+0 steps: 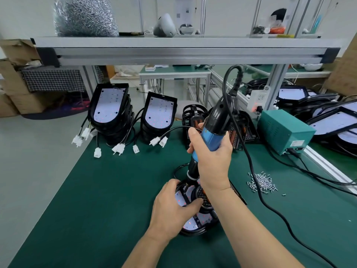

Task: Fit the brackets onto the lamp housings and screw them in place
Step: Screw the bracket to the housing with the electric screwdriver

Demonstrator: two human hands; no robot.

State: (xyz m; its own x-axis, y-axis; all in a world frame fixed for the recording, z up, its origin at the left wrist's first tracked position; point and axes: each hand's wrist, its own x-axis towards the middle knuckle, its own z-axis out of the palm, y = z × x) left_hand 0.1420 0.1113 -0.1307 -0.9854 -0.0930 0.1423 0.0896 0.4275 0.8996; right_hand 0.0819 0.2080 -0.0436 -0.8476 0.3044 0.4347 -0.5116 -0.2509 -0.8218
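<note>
A black lamp housing (201, 221) with a white LED board lies on the green mat in front of me. A black bracket (202, 196) sits across it. My left hand (173, 207) grips the housing and bracket from the left, thumb on the bracket. My right hand (210, 161) grips a blue and black electric screwdriver (212, 130), held upright with its tip down on the housing's far end. The bit itself is hidden between my hands. A loose heap of small screws (262, 181) lies to the right.
Two stacks of housings (114, 111) (158, 115) with white connectors stand at the back left. A crate of black brackets (195, 117) stands behind the screwdriver. A teal power box (284, 132) sits at right, its cable (257, 186) trailing across the mat. An aluminium shelf (183, 51) hangs overhead.
</note>
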